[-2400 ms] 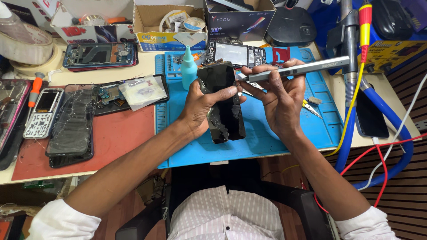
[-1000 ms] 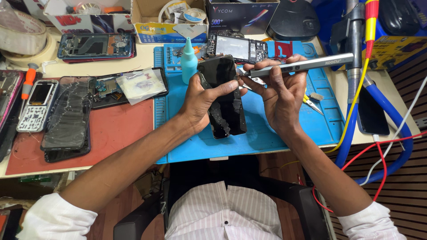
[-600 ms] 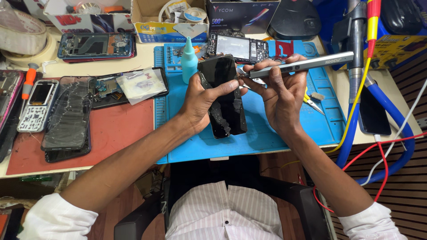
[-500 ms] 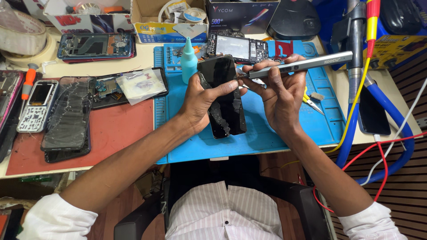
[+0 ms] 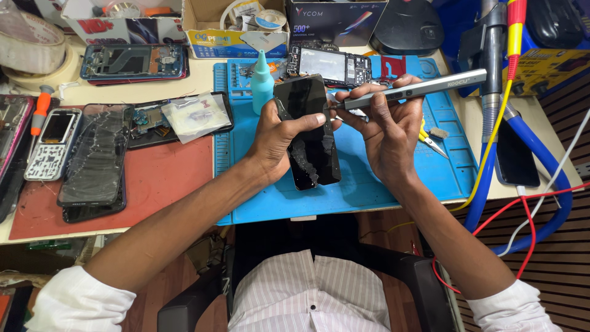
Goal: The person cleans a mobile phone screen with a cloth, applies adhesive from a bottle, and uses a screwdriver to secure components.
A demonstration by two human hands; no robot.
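My left hand (image 5: 279, 138) grips a black smartphone (image 5: 309, 134), held tilted above the blue work mat (image 5: 362, 184), thumb across its dark face. My right hand (image 5: 384, 126) holds a long grey pen-shaped electric screwdriver (image 5: 413, 90), its tip touching the phone's right edge near the top. Both hands are close together over the mat's middle.
A teal squeeze bottle (image 5: 263, 81) and an opened phone frame (image 5: 330, 66) lie behind the hands. On the red mat (image 5: 153, 178) at left lie a cracked phone (image 5: 95, 161), a keypad phone (image 5: 48, 144) and a clear bag (image 5: 195, 115). Boxes line the back; blue hose and cables (image 5: 491, 160) hang right.
The hands, phone and screwdriver hold almost the same pose; the view shifted slightly compared with the oldest frame.
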